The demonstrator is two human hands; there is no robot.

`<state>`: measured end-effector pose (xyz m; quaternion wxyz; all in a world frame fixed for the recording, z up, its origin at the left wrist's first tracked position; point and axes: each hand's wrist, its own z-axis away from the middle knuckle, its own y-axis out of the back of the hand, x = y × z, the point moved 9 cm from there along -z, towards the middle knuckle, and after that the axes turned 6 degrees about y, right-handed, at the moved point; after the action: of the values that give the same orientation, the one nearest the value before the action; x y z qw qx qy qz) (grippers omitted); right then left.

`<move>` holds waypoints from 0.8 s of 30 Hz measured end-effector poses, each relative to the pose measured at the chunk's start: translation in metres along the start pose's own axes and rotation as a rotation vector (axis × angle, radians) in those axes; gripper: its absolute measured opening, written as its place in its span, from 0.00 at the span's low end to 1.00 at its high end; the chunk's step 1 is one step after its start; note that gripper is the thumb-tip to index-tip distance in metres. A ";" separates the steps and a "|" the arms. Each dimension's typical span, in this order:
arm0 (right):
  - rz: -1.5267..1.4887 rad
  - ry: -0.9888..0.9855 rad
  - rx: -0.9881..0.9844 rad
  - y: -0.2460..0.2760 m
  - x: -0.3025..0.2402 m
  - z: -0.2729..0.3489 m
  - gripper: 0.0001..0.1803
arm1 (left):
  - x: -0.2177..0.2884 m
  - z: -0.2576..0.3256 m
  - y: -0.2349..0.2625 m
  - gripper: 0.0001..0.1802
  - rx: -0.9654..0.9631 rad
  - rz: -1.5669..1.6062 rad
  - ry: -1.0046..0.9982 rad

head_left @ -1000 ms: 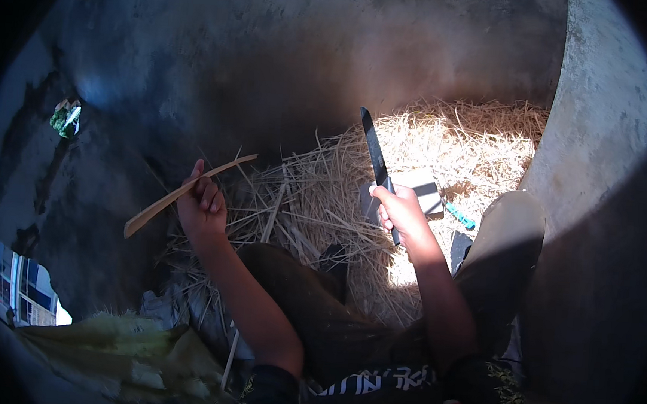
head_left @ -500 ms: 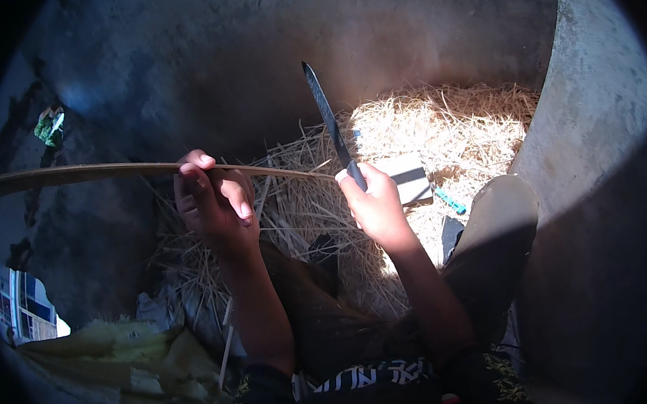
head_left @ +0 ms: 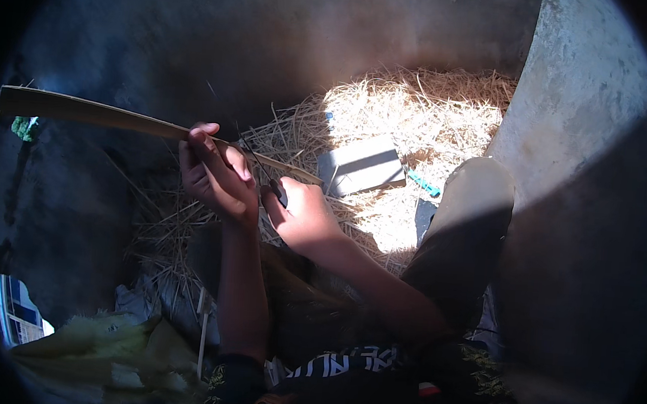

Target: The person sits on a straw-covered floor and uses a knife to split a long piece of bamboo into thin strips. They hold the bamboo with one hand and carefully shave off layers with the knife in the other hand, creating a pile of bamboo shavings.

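A long, flat strip (head_left: 93,111), looking like split bamboo, slants from the upper left down to the right past both hands. My left hand (head_left: 219,174) is closed around its middle part, fingers curled up over it. My right hand (head_left: 306,217) grips the dark handle of a knife (head_left: 282,194) just below and right of the left hand. The thin dark blade points up and left, close to the strip, seen nearly edge-on. Whether blade and strip touch I cannot tell. The strip's right end lies just above my right knuckles.
Pale shavings (head_left: 428,104) heap up ahead, brightly sunlit. On them lie a grey rectangular block (head_left: 363,165) and a teal tool (head_left: 424,183). My bent knee (head_left: 480,190) is at the right. Curved walls (head_left: 578,107) close in around, and a yellowish-green sheet (head_left: 95,351) lies lower left.
My right hand has moved left and down toward my left hand, and the knife blade now shows nearly edge-on. The strip's left end has risen, so it slopes down to the right.
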<state>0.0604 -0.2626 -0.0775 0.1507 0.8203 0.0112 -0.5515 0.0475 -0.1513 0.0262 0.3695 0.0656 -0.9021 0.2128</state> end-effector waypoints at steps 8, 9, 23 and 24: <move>-0.022 -0.073 0.015 -0.004 0.012 0.008 0.14 | 0.011 -0.009 0.010 0.20 -0.107 0.200 0.008; -0.016 -0.089 0.020 -0.005 0.012 0.006 0.15 | 0.006 -0.013 0.008 0.20 -0.084 0.189 0.045; -0.069 -0.024 0.030 0.000 -0.003 0.006 0.15 | 0.027 -0.031 0.021 0.20 -0.065 -0.540 0.046; -0.082 -0.010 0.037 -0.001 -0.003 0.006 0.15 | 0.029 -0.030 0.018 0.20 -0.060 -0.547 -0.003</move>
<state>0.0535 -0.2631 -0.0768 0.1129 0.8190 0.0341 -0.5615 0.0415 -0.1207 0.0594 0.4137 0.2961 -0.8574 0.0781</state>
